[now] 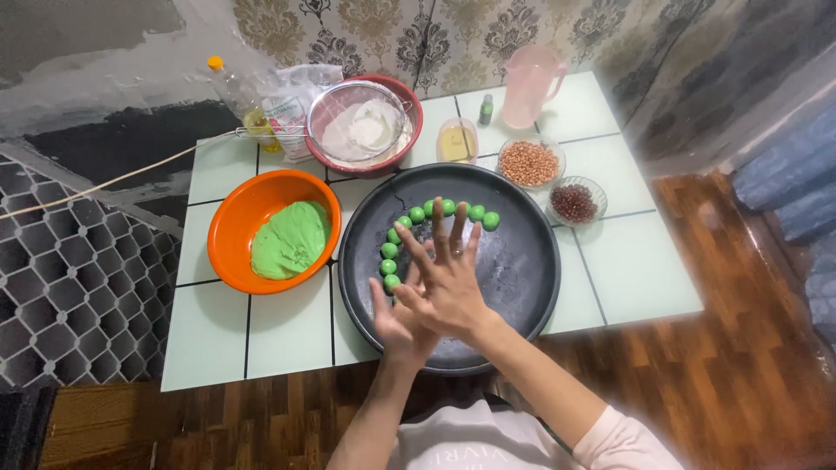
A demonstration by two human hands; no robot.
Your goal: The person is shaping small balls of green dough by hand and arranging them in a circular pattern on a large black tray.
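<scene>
From my head camera, my right hand (448,283) lies flat on my left hand (402,324), fingers spread; I cannot tell what is between them. The small green dough balls (389,251) curve at eleven o'clock on the big round black tray (522,261).

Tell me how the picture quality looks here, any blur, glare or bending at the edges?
Head view: the right hand and left hand are slightly motion-blurred, pressed palm to palm over the dark round tray; the tray shows a soft sheen of glare near its middle; the green balls and orange bowl stay sharp; the wide lens bows the tiled table edges and corners.
</scene>
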